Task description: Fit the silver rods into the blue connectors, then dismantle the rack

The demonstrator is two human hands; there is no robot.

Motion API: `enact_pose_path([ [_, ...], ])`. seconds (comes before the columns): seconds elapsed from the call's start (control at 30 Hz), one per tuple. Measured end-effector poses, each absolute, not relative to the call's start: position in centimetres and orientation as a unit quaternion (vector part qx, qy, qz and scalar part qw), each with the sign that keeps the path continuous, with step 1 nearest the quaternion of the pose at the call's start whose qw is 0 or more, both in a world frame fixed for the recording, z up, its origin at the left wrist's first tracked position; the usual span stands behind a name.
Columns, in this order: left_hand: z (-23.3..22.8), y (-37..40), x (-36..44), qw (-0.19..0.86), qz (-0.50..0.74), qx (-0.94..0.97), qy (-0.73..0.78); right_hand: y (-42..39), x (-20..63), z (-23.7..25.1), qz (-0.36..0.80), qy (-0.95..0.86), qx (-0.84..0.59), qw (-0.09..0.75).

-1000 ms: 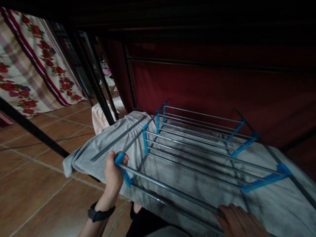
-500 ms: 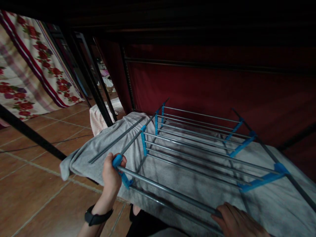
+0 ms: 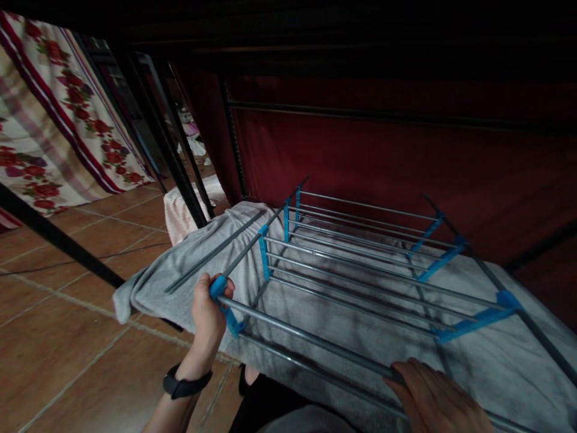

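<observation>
A rack of grey metal tubes with blue plastic joints [image 3: 315, 254] lies across a grey blanket [image 3: 315, 300]. My left hand [image 3: 211, 307] is closed around the blue corner joint [image 3: 218, 287] at its near left, where two tubes meet. On the near long tube, my right hand [image 3: 435, 394] is wrapped over the top from above, its fingertips mostly hidden. A second near tube [image 3: 288, 359] runs lower, below the one I hold. Two loose grey rods [image 3: 211, 257] rest side by side on the blanket, left of the rack.
Black metal posts [image 3: 169, 132] of a frame stand at the left, with dark bars overhead. A dark red cloth [image 3: 383, 156] hangs behind the rack. Further left are a floral curtain [image 3: 76, 108], a tiled floor [image 3: 54, 349] and a striped cloth [image 3: 180, 213].
The view has shifted slightly. My left hand and the near left corner sit a little higher and further right in view. Both hands keep their hold.
</observation>
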State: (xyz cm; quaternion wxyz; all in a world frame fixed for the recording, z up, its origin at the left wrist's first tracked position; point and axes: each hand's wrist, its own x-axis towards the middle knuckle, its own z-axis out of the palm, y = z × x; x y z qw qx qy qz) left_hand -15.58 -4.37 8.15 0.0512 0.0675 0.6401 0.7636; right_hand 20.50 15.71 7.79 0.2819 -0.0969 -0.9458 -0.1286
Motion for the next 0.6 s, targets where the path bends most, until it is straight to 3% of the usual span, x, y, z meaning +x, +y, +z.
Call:
enact_pose_path([
  [0.13, 8.2, -4.4, -15.2, 0.04, 0.772, 0.074, 0.63, 14.5, 20.9, 7.3, -0.14, -0.926, -0.107, 0.335],
  [0.27, 8.3, -4.6, -15.0, 0.064, 0.786, 0.101, 0.606, 12.1, 20.8, 5.0, -0.06, -0.902, -0.074, 0.422],
  [0.37, 7.4, -5.0, -15.2, 0.097, 0.787, 0.116, 0.598, 11.3, 19.9, 1.8, -0.014, -0.926, -0.054, 0.375],
  [0.47, 5.2, -5.4, -15.4, 0.092, 0.78, 0.096, 0.611, 11.9, 18.7, -1.3, -0.04, -0.949, -0.062, 0.308],
  [0.6, 2.1, -5.5, -14.8, 0.127, 0.762, 0.103, 0.627, 12.6, 18.1, -4.4, -0.062, -0.957, -0.054, 0.28],
])
